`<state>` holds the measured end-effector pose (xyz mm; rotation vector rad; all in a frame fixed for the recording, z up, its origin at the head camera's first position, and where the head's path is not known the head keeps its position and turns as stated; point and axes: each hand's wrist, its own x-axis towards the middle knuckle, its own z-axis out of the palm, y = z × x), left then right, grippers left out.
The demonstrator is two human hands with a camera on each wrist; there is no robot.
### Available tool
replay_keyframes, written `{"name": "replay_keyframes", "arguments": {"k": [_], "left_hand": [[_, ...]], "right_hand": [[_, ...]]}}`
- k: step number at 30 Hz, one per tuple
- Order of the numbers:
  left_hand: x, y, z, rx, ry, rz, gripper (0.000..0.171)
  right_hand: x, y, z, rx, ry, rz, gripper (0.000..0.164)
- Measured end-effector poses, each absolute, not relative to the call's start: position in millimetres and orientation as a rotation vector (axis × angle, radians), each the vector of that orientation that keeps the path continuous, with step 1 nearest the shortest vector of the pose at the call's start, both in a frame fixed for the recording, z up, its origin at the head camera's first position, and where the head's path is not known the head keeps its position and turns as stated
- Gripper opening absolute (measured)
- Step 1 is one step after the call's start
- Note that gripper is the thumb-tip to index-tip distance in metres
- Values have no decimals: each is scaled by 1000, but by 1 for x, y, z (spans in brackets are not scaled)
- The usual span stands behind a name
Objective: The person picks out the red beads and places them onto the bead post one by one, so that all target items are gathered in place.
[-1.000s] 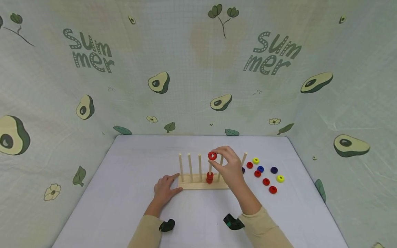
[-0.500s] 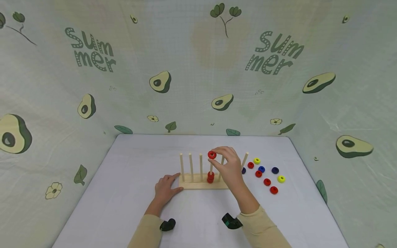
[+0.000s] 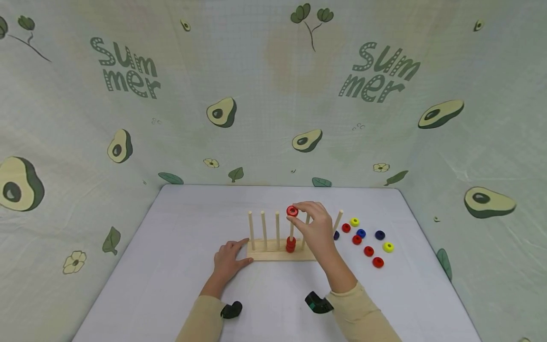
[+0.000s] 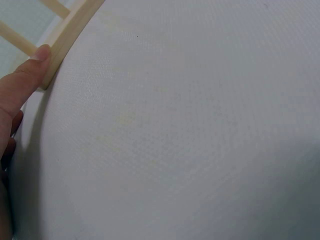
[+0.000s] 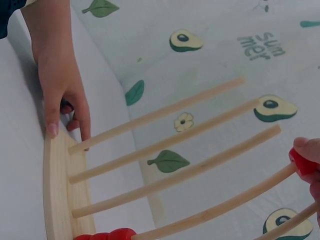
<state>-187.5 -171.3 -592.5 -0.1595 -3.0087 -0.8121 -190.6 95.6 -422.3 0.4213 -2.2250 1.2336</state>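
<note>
A wooden peg rack (image 3: 269, 255) stands on the table, with upright pegs along its base. My left hand (image 3: 228, 262) grips its left end, thumb at the front edge and fingers at the back; the left wrist view shows the thumb (image 4: 31, 75) on the wood. Between thumb and fingertips my right hand (image 3: 318, 232) pinches a red ring bead (image 3: 292, 211) at the top of the fourth peg from the left. In the right wrist view this red bead (image 5: 303, 161) sits right at that peg's tip. Several red beads (image 3: 290, 244) are stacked low on the same peg.
To the right of the rack lie loose beads: several red ones (image 3: 369, 251), a yellow bead (image 3: 388, 247), another yellow bead (image 3: 354, 222), a blue bead (image 3: 361, 233) and a dark purple bead (image 3: 380, 235). My right hand hides part of the rack's right side.
The red bead in my right hand has risen slightly and tilted over the peg's tip. My left hand stays on the rack's end; the whole head view has shifted a little.
</note>
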Motion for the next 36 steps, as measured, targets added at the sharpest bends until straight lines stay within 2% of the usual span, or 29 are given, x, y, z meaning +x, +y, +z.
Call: {"name": "replay_keyframes", "arguments": {"k": [36], "left_hand": [[-185,-171,-588,-166,-2991,-849,67]], "right_hand": [[-199,94,-418,261,-2361,1425,23]]}}
